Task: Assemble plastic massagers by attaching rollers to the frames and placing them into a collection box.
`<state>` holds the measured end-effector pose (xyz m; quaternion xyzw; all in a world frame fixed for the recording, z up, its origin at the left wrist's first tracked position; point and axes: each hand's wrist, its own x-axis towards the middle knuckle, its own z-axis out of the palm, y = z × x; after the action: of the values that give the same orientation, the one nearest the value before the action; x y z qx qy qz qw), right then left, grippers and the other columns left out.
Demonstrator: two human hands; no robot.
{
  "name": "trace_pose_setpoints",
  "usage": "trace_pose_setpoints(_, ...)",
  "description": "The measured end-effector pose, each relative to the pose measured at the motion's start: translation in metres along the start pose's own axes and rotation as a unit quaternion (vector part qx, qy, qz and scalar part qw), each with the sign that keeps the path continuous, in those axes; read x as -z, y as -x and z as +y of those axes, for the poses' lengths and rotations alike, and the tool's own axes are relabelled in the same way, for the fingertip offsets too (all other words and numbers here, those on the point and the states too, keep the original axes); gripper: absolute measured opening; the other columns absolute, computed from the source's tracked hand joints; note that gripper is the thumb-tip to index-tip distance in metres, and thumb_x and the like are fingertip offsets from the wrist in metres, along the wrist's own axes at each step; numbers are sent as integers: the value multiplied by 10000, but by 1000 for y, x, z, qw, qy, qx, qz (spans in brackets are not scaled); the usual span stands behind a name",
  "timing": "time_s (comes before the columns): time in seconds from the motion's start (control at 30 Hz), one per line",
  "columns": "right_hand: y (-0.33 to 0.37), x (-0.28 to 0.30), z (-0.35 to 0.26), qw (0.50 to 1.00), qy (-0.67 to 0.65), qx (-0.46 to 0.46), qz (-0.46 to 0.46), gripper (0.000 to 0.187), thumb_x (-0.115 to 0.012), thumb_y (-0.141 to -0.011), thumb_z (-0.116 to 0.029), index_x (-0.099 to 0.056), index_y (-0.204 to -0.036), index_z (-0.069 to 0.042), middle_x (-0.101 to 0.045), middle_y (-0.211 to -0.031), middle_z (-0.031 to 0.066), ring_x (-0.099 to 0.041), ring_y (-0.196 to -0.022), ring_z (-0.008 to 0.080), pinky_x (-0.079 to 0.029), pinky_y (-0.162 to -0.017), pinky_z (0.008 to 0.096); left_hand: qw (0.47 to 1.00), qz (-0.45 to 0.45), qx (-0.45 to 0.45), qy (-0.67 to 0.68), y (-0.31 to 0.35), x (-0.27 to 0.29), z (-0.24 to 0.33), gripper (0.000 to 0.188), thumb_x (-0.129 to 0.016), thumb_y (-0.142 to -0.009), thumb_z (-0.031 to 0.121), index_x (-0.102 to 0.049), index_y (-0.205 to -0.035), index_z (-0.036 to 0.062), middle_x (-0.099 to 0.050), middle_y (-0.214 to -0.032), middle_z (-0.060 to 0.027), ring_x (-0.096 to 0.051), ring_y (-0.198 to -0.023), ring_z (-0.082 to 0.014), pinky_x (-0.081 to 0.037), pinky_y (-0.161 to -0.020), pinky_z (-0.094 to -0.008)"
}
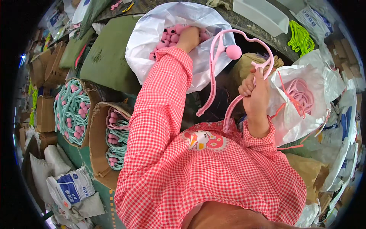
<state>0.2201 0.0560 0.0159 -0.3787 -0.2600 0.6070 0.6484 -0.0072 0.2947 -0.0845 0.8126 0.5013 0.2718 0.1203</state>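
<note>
My left hand (189, 39) reaches down into a white plastic bag (139, 40) of pink balls (162, 43), some showing black holes. Its fingers are hidden among the balls. Closed round one bend of a pink curved plastic neck massager frame (212, 72) is my right hand (254, 91), thumb uppermost. The frame stands up in front of my chest, its two long ends pointing down toward me. One pink ball (233, 52) with a black inner part sits on a prong of the frame; the other prong, by my right thumb, carries no ball.
At the right, a white bag (286, 126) holds more pink frames (300, 95). Two cardboard containers (97, 143) at the left hold teal frames with pink balls. A white plastic bin (261, 15) and bright yellow-green cords (300, 39) lie on the far bench.
</note>
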Motion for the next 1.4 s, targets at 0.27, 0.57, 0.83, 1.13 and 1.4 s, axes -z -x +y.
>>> trace_pose_setpoints(0.27,11,-18,-13,998,32,-33,-29,117,-611,-917,-96,-501,-884,-116,-432,-672,-33,-385,-541,53,-286,-448,194,783,37,141,605,105,96,107,360,-646,-900,116,-578,-1222,-31,-653,-1057,-67,-634,-964,-153,-531,-781,-289)
trace_pose_setpoints(0.57,29,-55,14,973,58,-80,-208,160,-676,-864,-16,-533,-934,-36,-577,-932,23,-478,-664,37,-329,-476,170,719,93,86,683,219,109,164,485,-664,-914,175,-475,-1312,-26,-583,-1200,-97,-574,-1104,-171,-483,-960,-306)
trace_pose_setpoints(0.83,41,-60,22,967,110,-79,-215,182,-702,-853,-21,-525,-893,-27,-575,-835,19,-458,-594,27,-326,-457,164,740,117,87,656,240,113,175,481,-668,-909,144,-469,-1306,-39,-574,-1202,-97,-567,-1097,-162,-477,-955,-291)
trace_pose_setpoints(1.13,54,-65,37,952,197,-14,-235,175,-671,-875,-72,-504,-826,-52,-559,-770,0,-443,-555,28,-321,-455,183,753,132,77,641,247,112,186,445,-619,-939,118,-442,-1321,-27,-573,-1186,-107,-583,-1043,-164,-490,-918,-289)
trace_pose_setpoints(1.4,61,-62,32,902,265,-29,-339,193,-632,-926,-176,-503,-836,-64,-452,-673,-49,-401,-525,21,-291,-450,194,769,379,68,509,242,141,179,419,-699,-885,171,-509,-1212,-12,-599,-1103,-83,-572,-1002,-158,-461,-868,-296)
